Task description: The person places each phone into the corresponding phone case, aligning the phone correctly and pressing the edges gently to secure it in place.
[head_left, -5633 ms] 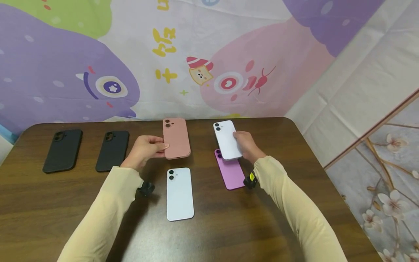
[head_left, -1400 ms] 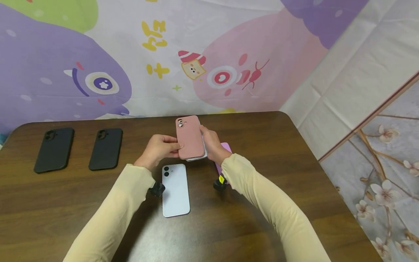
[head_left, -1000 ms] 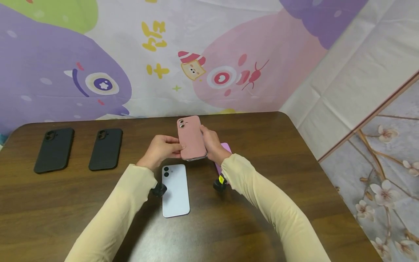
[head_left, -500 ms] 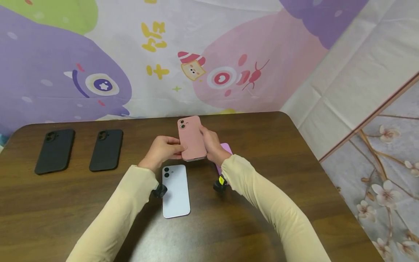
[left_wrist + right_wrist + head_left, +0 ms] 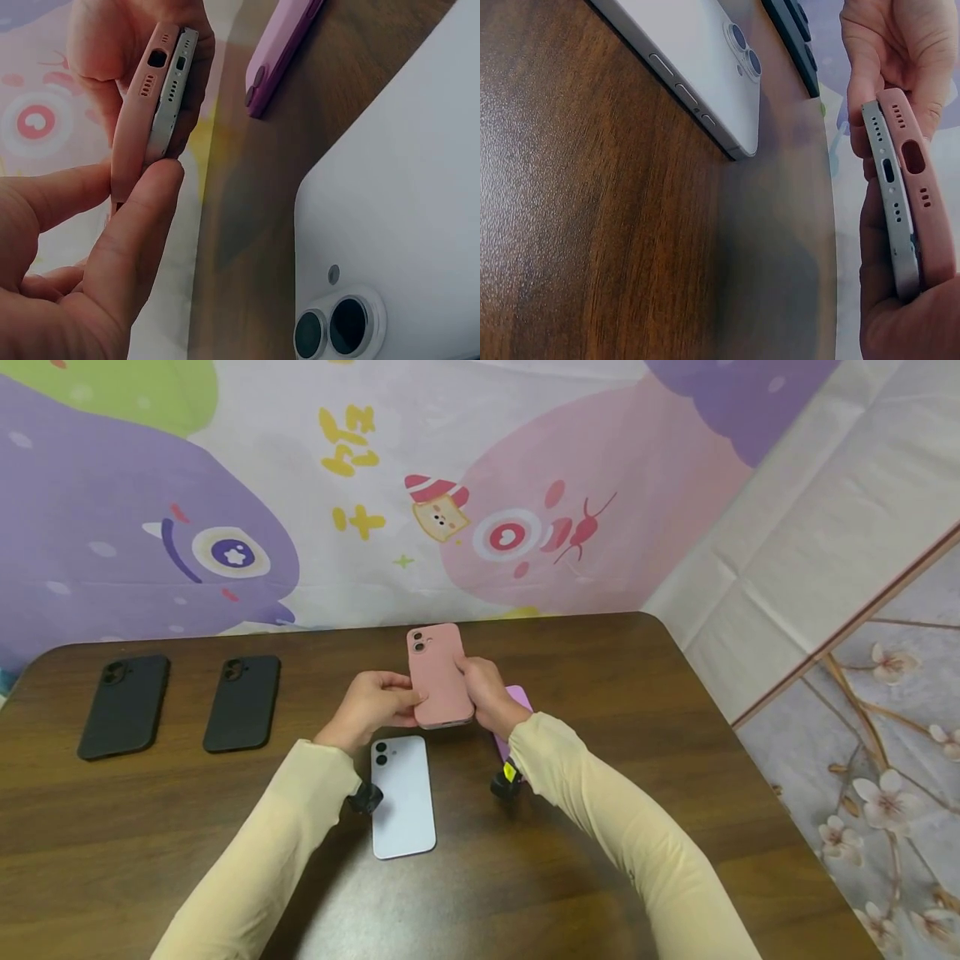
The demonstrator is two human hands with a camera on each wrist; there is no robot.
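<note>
Raised over the back of the table, a pink phone case [image 5: 438, 681] covers the back of a white phone [image 5: 897, 217]. Its camera holes line up with the lenses. At the bottom end, both wrist views show the phone's edge outside the case with a thin seam between them. My left hand [image 5: 369, 703] pinches the case and phone at the lower left side. My right hand [image 5: 491, 697] grips them along the right side, thumb at the case's edge. A second white phone [image 5: 403, 802] lies face down just below the hands.
A purple phone [image 5: 519, 696] lies on the table, partly hidden under my right wrist. Two black phone cases [image 5: 125, 710] lie at the left on the brown table [image 5: 480, 877]. A patterned cloth [image 5: 360, 585] hangs behind the far edge.
The white phone left its place above the purple phone and met the pink case. Over the last second the case shifted slightly right and came into line with the phone.
</note>
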